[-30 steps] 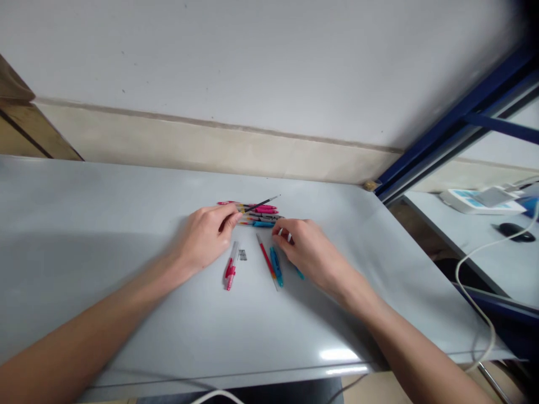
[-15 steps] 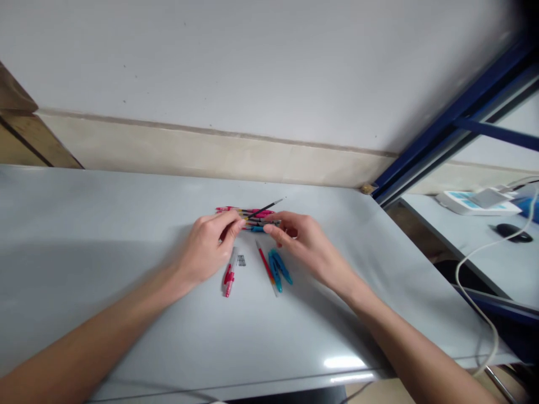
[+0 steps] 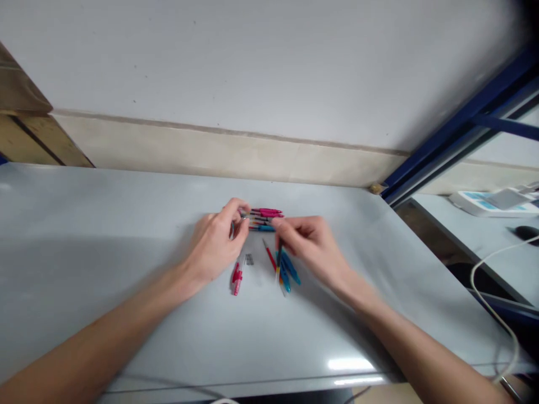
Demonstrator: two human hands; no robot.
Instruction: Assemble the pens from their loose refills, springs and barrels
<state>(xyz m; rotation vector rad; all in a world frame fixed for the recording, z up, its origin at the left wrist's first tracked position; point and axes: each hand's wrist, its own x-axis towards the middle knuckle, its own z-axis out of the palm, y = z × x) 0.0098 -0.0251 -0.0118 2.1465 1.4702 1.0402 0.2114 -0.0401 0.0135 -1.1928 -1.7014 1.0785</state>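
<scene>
My right hand point(image 3: 309, 241) pinches a black refill point(image 3: 278, 261) that points down toward the table. My left hand point(image 3: 221, 233) is curled at the left end of a row of pens point(image 3: 267, 213), thumb and forefinger close together around something small I cannot make out. Pink pens lie at the back of that row and a blue one at the front. Nearer me, a red refill point(image 3: 270, 255) lies beside blue pen parts point(image 3: 290, 269). A clear and pink pen point(image 3: 237, 278) lies to the left, with a small dark printed patch point(image 3: 250, 259) next to it.
The grey table point(image 3: 168, 336) meets a tiled wall base point(image 3: 236, 151) at the back. On the right are a blue metal frame point(image 3: 455, 129), a second desk with a white device point(image 3: 488, 203), a black mouse point(image 3: 526, 233) and a white cable point(image 3: 478, 275).
The black refill has passed from my left hand to my right hand and now points down, nearer me. My left hand has moved slightly right and up. The view has shifted a little.
</scene>
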